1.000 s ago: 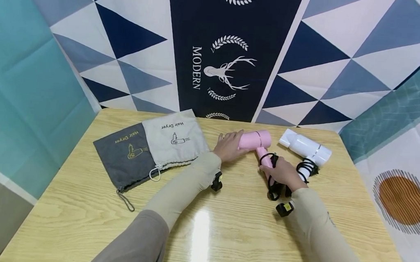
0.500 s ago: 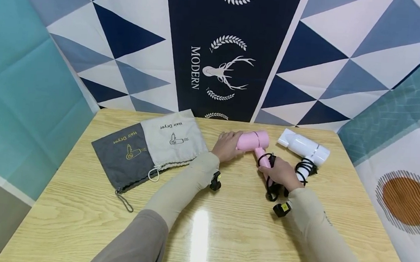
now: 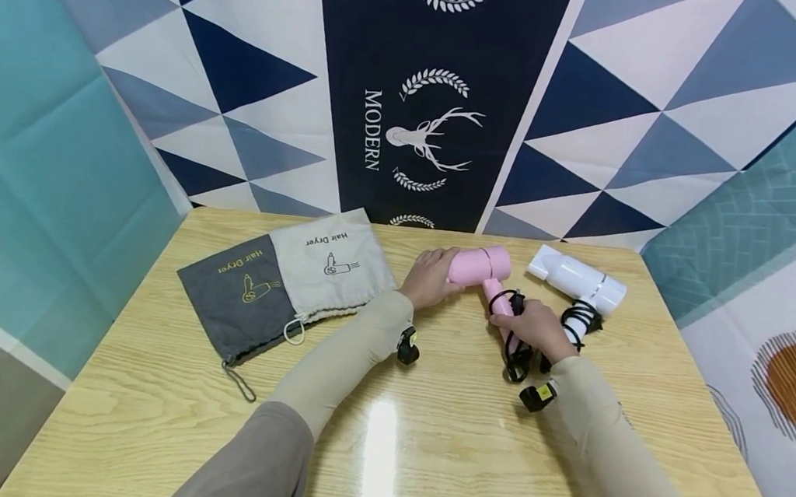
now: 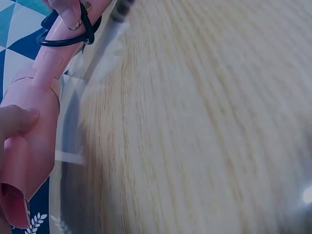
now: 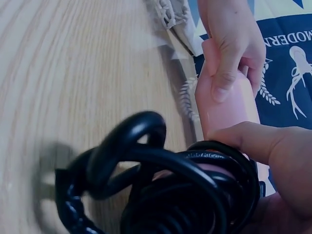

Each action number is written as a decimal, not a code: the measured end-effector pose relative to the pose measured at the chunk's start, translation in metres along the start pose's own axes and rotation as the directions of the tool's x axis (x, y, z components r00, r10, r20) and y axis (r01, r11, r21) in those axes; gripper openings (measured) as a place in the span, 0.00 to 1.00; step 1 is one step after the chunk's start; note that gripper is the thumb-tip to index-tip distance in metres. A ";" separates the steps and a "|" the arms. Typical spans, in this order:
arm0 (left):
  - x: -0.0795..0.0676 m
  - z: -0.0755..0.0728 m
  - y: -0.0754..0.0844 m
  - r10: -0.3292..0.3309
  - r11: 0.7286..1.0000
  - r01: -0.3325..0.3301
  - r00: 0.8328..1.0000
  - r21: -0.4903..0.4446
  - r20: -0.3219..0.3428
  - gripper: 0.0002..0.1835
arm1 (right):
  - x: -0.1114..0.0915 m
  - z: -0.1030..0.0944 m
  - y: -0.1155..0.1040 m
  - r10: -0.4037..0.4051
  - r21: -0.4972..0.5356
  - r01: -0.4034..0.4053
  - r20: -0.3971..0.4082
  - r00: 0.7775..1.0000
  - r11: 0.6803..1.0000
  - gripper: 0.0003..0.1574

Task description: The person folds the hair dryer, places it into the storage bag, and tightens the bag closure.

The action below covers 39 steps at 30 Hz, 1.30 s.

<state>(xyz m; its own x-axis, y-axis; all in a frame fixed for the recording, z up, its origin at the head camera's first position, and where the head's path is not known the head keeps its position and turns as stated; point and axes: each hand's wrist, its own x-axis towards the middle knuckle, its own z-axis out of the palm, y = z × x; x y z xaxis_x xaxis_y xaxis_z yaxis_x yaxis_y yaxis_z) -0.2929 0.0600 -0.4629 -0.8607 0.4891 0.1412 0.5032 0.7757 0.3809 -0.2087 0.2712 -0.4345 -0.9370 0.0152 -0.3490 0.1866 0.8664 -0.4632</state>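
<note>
One pink dryer (image 3: 481,265) is held near the far edge of the desk (image 3: 452,448): the left grip (image 3: 429,278) clasps its nozzle end, the right grip (image 3: 532,326) grasps the handle (image 4: 51,62), black cord (image 5: 176,162) wound round it. Just right lies a white dryer (image 3: 578,278); to the left, a white pouch (image 3: 332,284) overlaps a grey pouch (image 3: 229,294).

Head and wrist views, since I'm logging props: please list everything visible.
Pink cylindrical hair dryer: 1, pink, right of centre
White cylindrical hair dryer: 1, white, far right
Coiled black cords: 2, black, at both dryers
Grey fabric drawstring pouch: 1, grey, left
Cream fabric drawstring pouch: 1, cream, overlapping grey pouch
Light wood table: 1, tan, underneath
Patterned cloth backdrops: 3, blue, teal, white, behind and beside
Boxy black wrist cameras: 2, black, worn
Left grip: 1, beige-sleeved, round pink barrel
Right grip: 1, beige-sleeved, round pink handle
</note>
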 end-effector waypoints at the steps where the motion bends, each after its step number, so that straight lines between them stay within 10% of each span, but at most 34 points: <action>1: -0.001 -0.001 0.000 -0.003 1.000 0.003 1.000 -0.004 -0.002 0.42 | -0.001 -0.001 0.000 0.003 0.023 -0.003 0.009 1.000 1.000 0.29; 39: -0.062 -0.048 0.003 -0.120 0.980 0.081 0.968 -0.180 -0.222 0.40 | -0.025 0.001 -0.033 -0.097 0.247 0.095 -0.003 0.995 0.964 0.29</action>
<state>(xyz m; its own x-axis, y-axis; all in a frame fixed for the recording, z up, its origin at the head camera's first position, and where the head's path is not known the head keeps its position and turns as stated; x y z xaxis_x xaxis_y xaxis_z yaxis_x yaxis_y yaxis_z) -0.2418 0.0130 -0.4268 -0.9105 0.2913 0.2936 0.4101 0.7281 0.5493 -0.1910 0.2420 -0.4116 -0.9514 -0.0676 -0.3004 0.1642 0.7139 -0.6807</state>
